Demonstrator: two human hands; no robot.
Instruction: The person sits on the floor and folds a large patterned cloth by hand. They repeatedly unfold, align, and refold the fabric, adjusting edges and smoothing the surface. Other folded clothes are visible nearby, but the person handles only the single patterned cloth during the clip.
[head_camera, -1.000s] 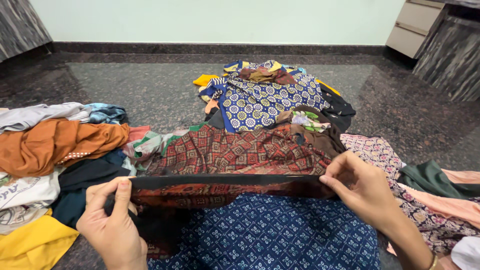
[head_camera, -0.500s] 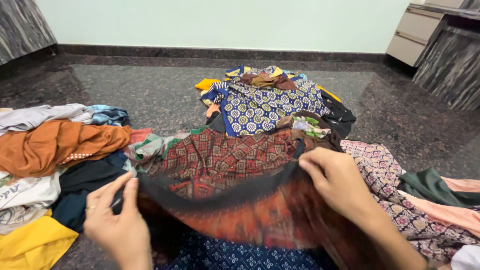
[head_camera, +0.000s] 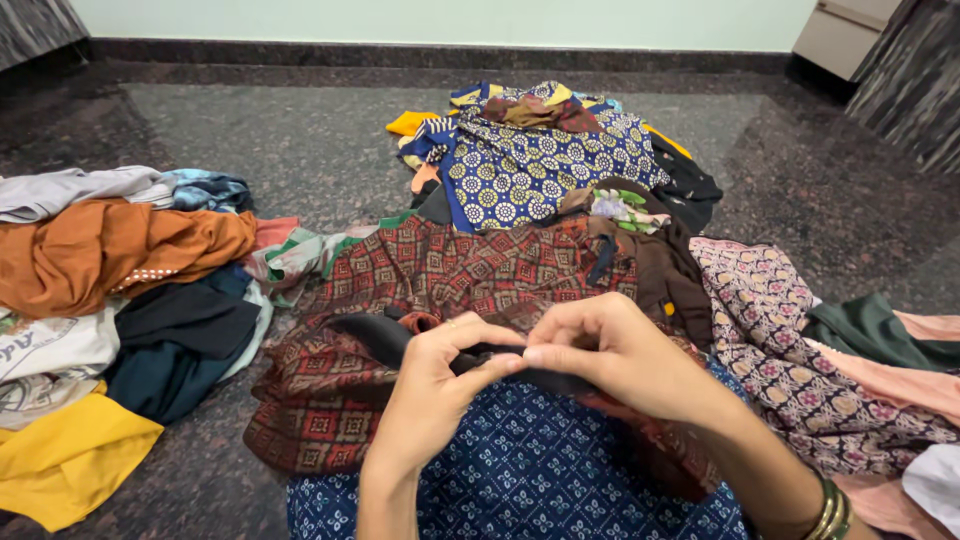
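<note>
My left hand (head_camera: 440, 385) and my right hand (head_camera: 610, 355) meet at the middle of the view, both pinching the black border of a dark red patterned cloth (head_camera: 330, 400). The cloth droops in folds below and to the left of my hands. It lies over a blue printed cloth (head_camera: 520, 480) spread across my lap. Gold bangles (head_camera: 832, 512) circle my right wrist. Just beyond my hands lies a red checked garment (head_camera: 470, 268) on the floor.
A blue and yellow dotted cloth (head_camera: 540, 165) tops a far pile. An orange garment (head_camera: 110, 250), grey, dark teal and yellow clothes heap at the left. A floral purple fabric (head_camera: 780, 340) and green and peach cloths lie right. Dark speckled stone floor (head_camera: 300, 140) stretches ahead.
My hands were wide apart stretching the cloth's black edge; they have swung inward and now meet, so the cloth is folded in half and hangs slack.
</note>
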